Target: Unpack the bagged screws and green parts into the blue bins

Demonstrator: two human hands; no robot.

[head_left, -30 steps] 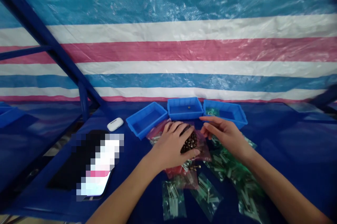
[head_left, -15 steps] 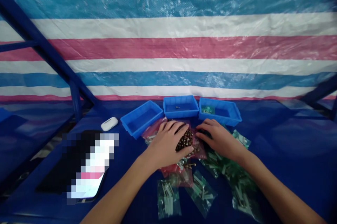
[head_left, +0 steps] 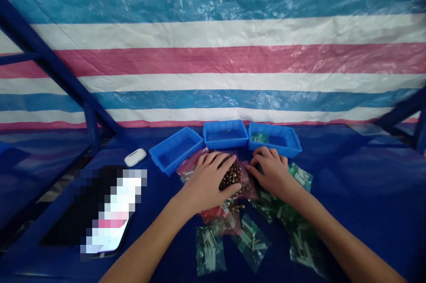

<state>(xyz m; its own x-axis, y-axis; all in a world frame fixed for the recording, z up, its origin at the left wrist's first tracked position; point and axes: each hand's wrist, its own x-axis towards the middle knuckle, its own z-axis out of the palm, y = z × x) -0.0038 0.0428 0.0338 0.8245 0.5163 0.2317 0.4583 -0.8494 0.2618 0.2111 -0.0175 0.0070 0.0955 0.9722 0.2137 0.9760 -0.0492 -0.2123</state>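
Note:
My left hand (head_left: 207,181) lies over a heap of small brass-coloured metal fasteners (head_left: 230,177), its fingers spread and the thumb apart along the near side. Pink plastic bags (head_left: 249,185) lie under and around the heap. My right hand (head_left: 271,170) is just right of it, fingers bent downward, with a gap between thumb and index finger. Nothing shows in that gap, though some fingertips are hidden. Green-tinted clear bags (head_left: 266,201) with pale strip-like pieces lie below my right hand and wrist.
Behind the hands stand three blue trays: the left tray (head_left: 176,150), the middle tray (head_left: 226,144) holding a small metal piece, and the right tray (head_left: 282,143) holding a green bag. A white case (head_left: 135,157) and a phone (head_left: 115,238) lie left. Clear bags (head_left: 210,252) lie in front.
My right hand's fingers have bent more, and its knuckles have risen slightly. The left hand keeps its spread over the fasteners. The whole view has shifted slightly.

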